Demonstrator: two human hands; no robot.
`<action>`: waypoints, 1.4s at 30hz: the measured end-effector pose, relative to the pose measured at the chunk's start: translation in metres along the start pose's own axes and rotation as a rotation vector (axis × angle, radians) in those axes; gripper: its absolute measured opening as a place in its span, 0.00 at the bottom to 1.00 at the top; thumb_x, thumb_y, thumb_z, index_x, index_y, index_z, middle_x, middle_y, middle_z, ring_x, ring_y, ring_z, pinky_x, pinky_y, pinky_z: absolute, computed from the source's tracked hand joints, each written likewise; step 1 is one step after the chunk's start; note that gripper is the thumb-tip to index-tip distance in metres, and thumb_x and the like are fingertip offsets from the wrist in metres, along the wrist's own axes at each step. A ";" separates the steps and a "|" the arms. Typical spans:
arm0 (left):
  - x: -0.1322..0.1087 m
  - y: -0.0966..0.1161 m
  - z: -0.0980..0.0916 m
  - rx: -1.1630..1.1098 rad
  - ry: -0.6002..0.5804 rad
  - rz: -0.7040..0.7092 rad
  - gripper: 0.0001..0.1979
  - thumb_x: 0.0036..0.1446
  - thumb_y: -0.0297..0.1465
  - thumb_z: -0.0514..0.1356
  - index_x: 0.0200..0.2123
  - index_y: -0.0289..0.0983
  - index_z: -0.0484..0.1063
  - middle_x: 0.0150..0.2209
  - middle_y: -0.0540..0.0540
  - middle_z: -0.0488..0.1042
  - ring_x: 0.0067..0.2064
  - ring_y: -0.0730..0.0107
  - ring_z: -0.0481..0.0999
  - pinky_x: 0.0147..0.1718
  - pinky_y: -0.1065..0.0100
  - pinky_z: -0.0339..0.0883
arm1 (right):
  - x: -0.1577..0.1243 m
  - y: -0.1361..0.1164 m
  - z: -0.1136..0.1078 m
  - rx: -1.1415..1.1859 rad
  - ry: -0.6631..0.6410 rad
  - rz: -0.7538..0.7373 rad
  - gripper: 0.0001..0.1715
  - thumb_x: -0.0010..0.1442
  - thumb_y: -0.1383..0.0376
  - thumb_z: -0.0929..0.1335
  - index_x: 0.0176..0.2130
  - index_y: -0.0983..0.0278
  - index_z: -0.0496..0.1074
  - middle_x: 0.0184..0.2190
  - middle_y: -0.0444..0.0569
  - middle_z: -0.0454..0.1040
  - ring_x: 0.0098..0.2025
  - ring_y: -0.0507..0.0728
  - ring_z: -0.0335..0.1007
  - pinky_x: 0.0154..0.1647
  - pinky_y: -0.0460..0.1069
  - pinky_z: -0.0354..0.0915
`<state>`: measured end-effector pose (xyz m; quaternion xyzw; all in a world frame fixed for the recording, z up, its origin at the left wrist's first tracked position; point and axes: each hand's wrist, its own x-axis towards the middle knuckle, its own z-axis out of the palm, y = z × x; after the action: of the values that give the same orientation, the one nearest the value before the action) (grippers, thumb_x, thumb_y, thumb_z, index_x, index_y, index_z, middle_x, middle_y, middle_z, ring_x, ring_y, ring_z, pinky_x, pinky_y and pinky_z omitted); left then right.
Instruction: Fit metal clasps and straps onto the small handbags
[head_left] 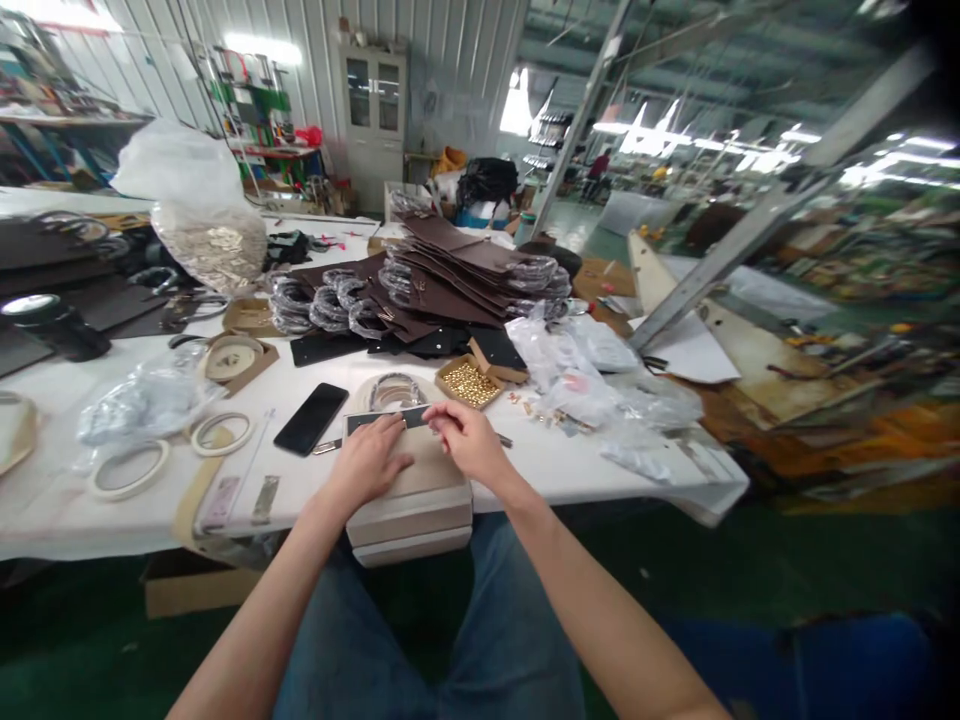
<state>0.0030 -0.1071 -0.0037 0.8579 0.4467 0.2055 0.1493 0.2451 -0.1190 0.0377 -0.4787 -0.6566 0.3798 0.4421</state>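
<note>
A beige box-like piece (416, 485) sits at the table's front edge, overhanging it above my knees. Along its far edge runs a dark strip (415, 416). My left hand (373, 455) lies flat on the piece's left side, fingers stretched over the strip. At the strip's right end, my right hand (463, 437) is closed in a pinch; whatever is between its fingertips is too small to make out. A plastic-wrapped handle (397, 385) arches just behind the strip. Small gold metal pieces (469, 383) fill a cardboard tray beyond my right hand.
A black phone (310, 418) and rolls of tape (223, 434) lie to the left. Behind stand stacked brown panels (457, 265) with wrapped handles. Clear plastic bags (577, 365) spread at right, near a slanting metal post (720, 260). A dark lidded cup (56, 325) is far left.
</note>
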 end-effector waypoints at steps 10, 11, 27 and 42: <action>0.002 -0.030 -0.037 -0.606 0.219 -0.154 0.18 0.72 0.35 0.61 0.60 0.39 0.81 0.61 0.38 0.85 0.63 0.52 0.83 0.69 0.49 0.74 | 0.034 0.051 0.068 -0.196 0.044 0.048 0.19 0.68 0.72 0.63 0.44 0.59 0.82 0.37 0.46 0.82 0.41 0.58 0.82 0.50 0.51 0.76; 0.001 -0.034 -0.045 -0.641 0.305 -0.191 0.17 0.73 0.37 0.62 0.59 0.38 0.82 0.60 0.38 0.85 0.61 0.53 0.84 0.67 0.50 0.75 | 0.034 0.050 0.069 -0.233 0.044 0.031 0.20 0.69 0.73 0.63 0.43 0.59 0.83 0.40 0.47 0.83 0.44 0.59 0.82 0.53 0.51 0.75; -0.014 -0.090 -0.022 -0.649 0.218 -0.608 0.12 0.52 0.40 0.73 0.32 0.37 0.82 0.26 0.47 0.79 0.29 0.64 0.76 0.29 0.66 0.65 | 0.048 0.009 0.082 -0.526 -0.264 -0.283 0.29 0.69 0.61 0.80 0.66 0.57 0.79 0.62 0.52 0.76 0.51 0.60 0.77 0.54 0.54 0.74; -0.022 -0.090 -0.006 -0.998 0.029 -0.626 0.22 0.63 0.52 0.67 0.41 0.38 0.76 0.23 0.52 0.74 0.17 0.64 0.74 0.14 0.70 0.60 | 0.049 0.016 0.101 -0.663 -0.269 -0.379 0.14 0.76 0.62 0.75 0.58 0.57 0.75 0.57 0.52 0.78 0.58 0.65 0.77 0.52 0.56 0.73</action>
<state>-0.0743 -0.0747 -0.0430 0.5082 0.5299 0.3488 0.5825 0.1475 -0.0751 0.0010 -0.4119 -0.8721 0.1185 0.2360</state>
